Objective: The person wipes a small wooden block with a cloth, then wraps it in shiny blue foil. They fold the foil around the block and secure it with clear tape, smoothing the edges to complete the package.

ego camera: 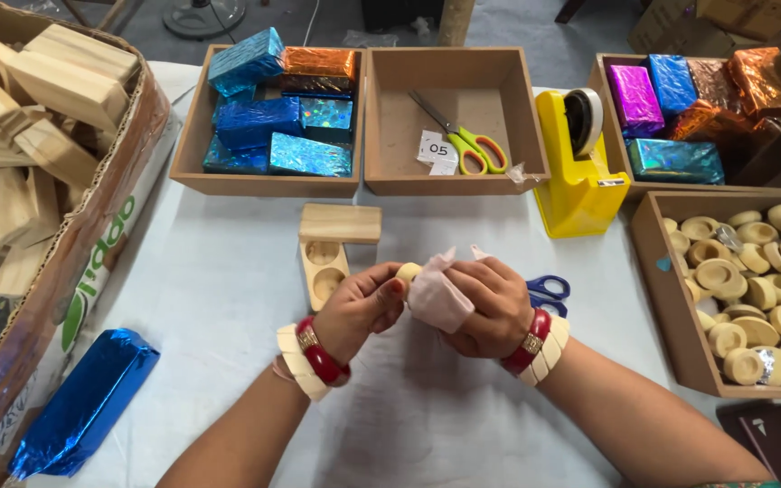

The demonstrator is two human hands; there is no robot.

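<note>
Left hand point(363, 303): forearm angled in from lower left, wrist bent, fingers curled shut, pinching a small round wooden disc point(408, 270) at the fingertips. Red and cream bangles at the wrist.

Right hand point(490, 303): forearm from lower right, fingers closed around a crumpled pale pink tissue point(437, 294), which meets the disc between both hands, above the table's middle. Matching bangles.

Table point(228, 289): white cloth, smooth.

Wooden block point(329, 251): pale, flat, two round hollows, a plain slab across its far end; just beyond the left hand.

Blue scissors point(549, 291): plastic handles, partly hidden behind the right hand.

Left tray point(268, 185): brown board, holds foil-wrapped blocks in blue and orange, glossy and crinkled.

Middle tray point(390, 136): holds yellow-green scissors point(463, 137) and paper slips.

Tape dispenser point(580, 181): yellow plastic, upright.

Right trays point(671, 307): the far one holds foil blocks in purple, blue and copper; the near one, many round wooden discs.

Cardboard box point(92, 235): far left, heaped with pale wooden blocks.

Blue foil packet point(88, 402): long, shiny, lying on the cloth, lower left.
</note>
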